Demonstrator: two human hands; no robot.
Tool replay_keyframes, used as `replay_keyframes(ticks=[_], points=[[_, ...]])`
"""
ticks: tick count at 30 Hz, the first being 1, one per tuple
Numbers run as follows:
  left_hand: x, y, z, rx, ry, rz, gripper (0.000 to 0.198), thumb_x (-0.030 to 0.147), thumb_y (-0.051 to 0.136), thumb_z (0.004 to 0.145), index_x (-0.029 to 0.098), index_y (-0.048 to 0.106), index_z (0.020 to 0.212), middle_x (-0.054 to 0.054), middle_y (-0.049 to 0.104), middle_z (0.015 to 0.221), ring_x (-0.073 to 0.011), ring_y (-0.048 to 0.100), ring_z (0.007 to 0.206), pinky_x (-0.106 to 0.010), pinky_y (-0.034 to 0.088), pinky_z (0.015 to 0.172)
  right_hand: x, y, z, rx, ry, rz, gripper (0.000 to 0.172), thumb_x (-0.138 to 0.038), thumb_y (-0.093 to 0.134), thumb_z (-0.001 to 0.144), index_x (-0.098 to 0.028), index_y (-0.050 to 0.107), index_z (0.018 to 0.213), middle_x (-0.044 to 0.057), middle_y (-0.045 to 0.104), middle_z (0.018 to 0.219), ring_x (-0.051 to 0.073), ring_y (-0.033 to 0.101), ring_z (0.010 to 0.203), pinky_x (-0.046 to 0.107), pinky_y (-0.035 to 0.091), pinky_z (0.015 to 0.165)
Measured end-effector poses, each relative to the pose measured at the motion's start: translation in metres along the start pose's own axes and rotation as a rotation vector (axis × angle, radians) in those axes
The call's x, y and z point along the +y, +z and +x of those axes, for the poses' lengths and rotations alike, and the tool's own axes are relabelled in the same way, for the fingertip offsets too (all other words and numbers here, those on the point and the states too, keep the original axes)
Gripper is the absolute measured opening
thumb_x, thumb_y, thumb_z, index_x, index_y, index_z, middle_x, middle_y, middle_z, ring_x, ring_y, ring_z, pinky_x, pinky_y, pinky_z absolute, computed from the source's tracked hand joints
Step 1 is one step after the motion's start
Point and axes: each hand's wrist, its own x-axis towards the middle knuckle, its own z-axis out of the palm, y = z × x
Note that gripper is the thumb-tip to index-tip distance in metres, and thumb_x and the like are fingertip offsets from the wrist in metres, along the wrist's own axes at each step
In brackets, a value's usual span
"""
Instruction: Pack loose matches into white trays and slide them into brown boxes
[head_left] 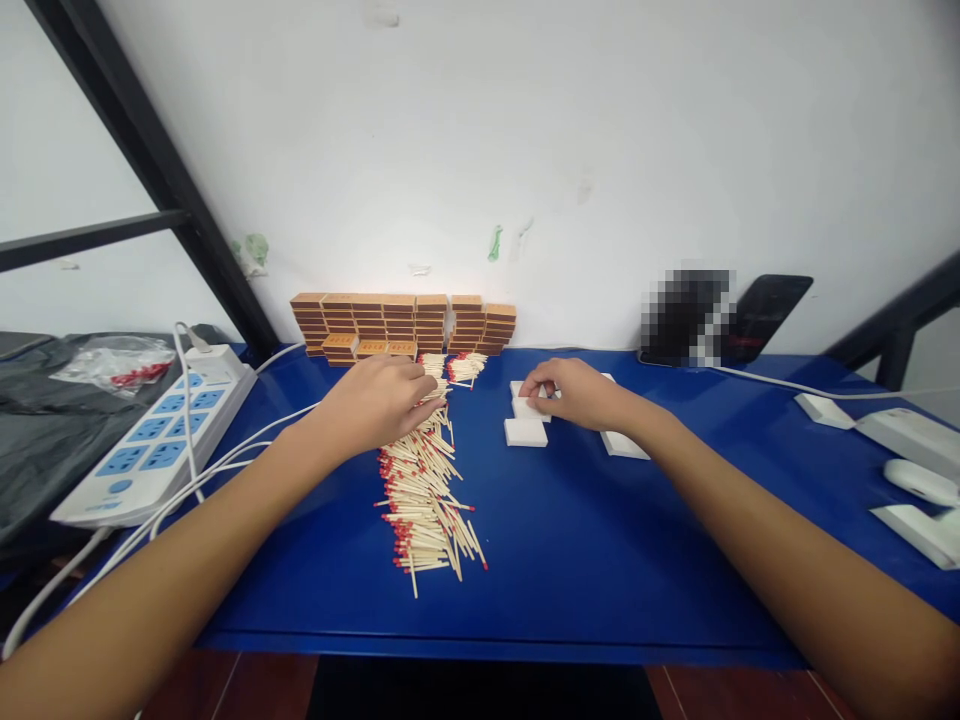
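A long heap of red-tipped matches [424, 500] lies on the blue table. My left hand [379, 400] is over the far part of this heap, its fingers bent down towards the matches; whether any are between the fingertips is hidden. To the right, my right hand [574, 392] has thumb and forefinger brought together at a small white box [531, 408] in a cluster. A nearer white box [526, 433] lies flat just in front of it. Another white box [626, 445] sits beneath and beside my right wrist.
Stacked matchboxes [390, 318] stand against the wall behind the matches. A power strip [161, 435] with white cables is at left, beside a black bag [45, 440]. A phone [769, 315] leans at the back right. White chargers [911, 440] lie at the right edge.
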Motion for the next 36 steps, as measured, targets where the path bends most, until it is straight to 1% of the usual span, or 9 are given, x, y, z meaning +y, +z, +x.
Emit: replay_keyframes(ticks=[4,8,17,20,23,27,30,33,36], points=[[0.000,0.000,0.000,0.019,0.005,-0.008,0.040,0.042,0.050,0.106,0.015,0.071,0.086,-0.006,0.070,0.078,-0.0215,0.068,0.076,-0.034,0.048,0.068,0.000,-0.003,0.001,0.026,0.020,-0.037,0.017,-0.020,0.064,0.086,-0.020,0.079,0.095,0.007,0.076,0.095,0.023,0.067,0.086,0.031,0.047,0.074],[0.000,0.001,0.000,0.013,0.003,-0.011,0.041,0.043,0.049,0.106,0.015,0.072,0.087,-0.006,0.071,0.080,-0.0215,0.068,0.077,-0.034,0.048,0.069,0.004,-0.004,0.001,0.033,0.032,-0.040,0.018,-0.019,0.063,0.086,-0.020,0.078,0.095,0.007,0.076,0.097,0.023,0.067,0.089,0.032,0.048,0.075],[0.001,0.000,0.000,0.008,0.003,-0.014,0.040,0.043,0.048,0.107,0.015,0.073,0.091,-0.006,0.071,0.080,-0.0211,0.068,0.078,-0.033,0.047,0.070,0.007,-0.007,-0.001,0.056,0.046,-0.021,0.018,-0.023,0.062,0.086,-0.020,0.078,0.094,0.007,0.075,0.094,0.022,0.066,0.083,0.032,0.049,0.075],[0.000,-0.001,0.001,0.002,0.000,-0.022,0.040,0.042,0.048,0.106,0.015,0.072,0.090,-0.006,0.071,0.080,-0.0214,0.068,0.078,-0.033,0.047,0.070,0.009,-0.014,-0.005,0.080,0.037,-0.003,0.019,-0.025,0.061,0.086,-0.021,0.078,0.096,0.007,0.075,0.100,0.023,0.066,0.087,0.033,0.050,0.077],[0.000,-0.002,0.001,0.001,0.003,-0.023,0.038,0.041,0.049,0.106,0.016,0.072,0.090,-0.006,0.071,0.080,-0.0214,0.068,0.078,-0.034,0.048,0.070,0.017,-0.028,-0.014,0.125,0.060,-0.020,0.022,-0.028,0.062,0.085,-0.021,0.078,0.099,0.008,0.075,0.101,0.025,0.066,0.091,0.035,0.050,0.080],[0.000,-0.001,0.000,0.014,0.010,-0.029,0.037,0.041,0.049,0.106,0.016,0.073,0.091,-0.007,0.071,0.081,-0.0206,0.067,0.079,-0.033,0.049,0.072,0.032,-0.041,-0.025,0.084,0.133,-0.056,0.030,-0.031,0.067,0.079,-0.022,0.078,0.105,0.008,0.073,0.102,0.027,0.066,0.092,0.037,0.051,0.078],[0.001,-0.001,0.000,0.013,0.006,-0.030,0.038,0.041,0.050,0.105,0.015,0.073,0.089,-0.008,0.072,0.082,-0.0210,0.068,0.079,-0.033,0.049,0.071,0.038,-0.038,-0.027,0.049,0.135,-0.066,0.034,-0.034,0.069,0.077,-0.021,0.077,0.108,0.010,0.072,0.107,0.028,0.066,0.095,0.038,0.051,0.080],[0.001,-0.001,0.001,0.005,0.005,-0.023,0.037,0.040,0.051,0.105,0.015,0.072,0.087,-0.008,0.072,0.082,-0.0215,0.068,0.078,-0.034,0.049,0.071,0.037,-0.030,-0.023,0.033,0.113,-0.069,0.030,-0.036,0.067,0.080,-0.021,0.078,0.104,0.011,0.072,0.107,0.028,0.065,0.097,0.038,0.050,0.081],[0.001,-0.002,0.001,-0.002,0.002,-0.013,0.038,0.040,0.050,0.105,0.015,0.072,0.087,-0.007,0.072,0.082,-0.0215,0.068,0.078,-0.034,0.049,0.071,0.036,-0.022,-0.018,0.051,0.100,-0.060,0.023,-0.036,0.064,0.084,-0.021,0.078,0.095,0.010,0.072,0.102,0.027,0.065,0.094,0.037,0.049,0.080]])
